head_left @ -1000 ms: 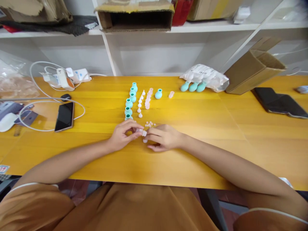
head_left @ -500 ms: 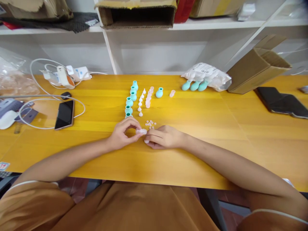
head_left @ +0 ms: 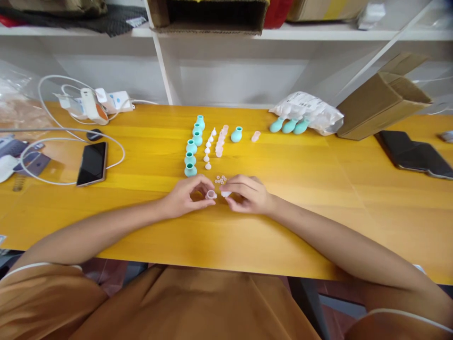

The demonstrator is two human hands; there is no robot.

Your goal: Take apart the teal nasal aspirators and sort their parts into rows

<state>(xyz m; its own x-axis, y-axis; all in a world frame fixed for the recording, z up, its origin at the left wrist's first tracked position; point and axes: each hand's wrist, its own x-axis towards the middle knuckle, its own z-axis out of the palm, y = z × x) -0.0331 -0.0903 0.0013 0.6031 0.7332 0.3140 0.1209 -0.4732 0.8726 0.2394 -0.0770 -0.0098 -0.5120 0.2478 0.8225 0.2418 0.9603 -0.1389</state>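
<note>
At the near middle of the yellow table (head_left: 318,198), in the head view, the left hand (head_left: 186,198) pinches a small pale pink cup (head_left: 211,194), its open mouth showing. Just beside it, the right hand (head_left: 249,194) grips a small white piece (head_left: 225,193) between its fingertips. A cluster of tiny pink rings (head_left: 221,179) lies just beyond, then rows of teal bulbs (head_left: 193,146).
</note>
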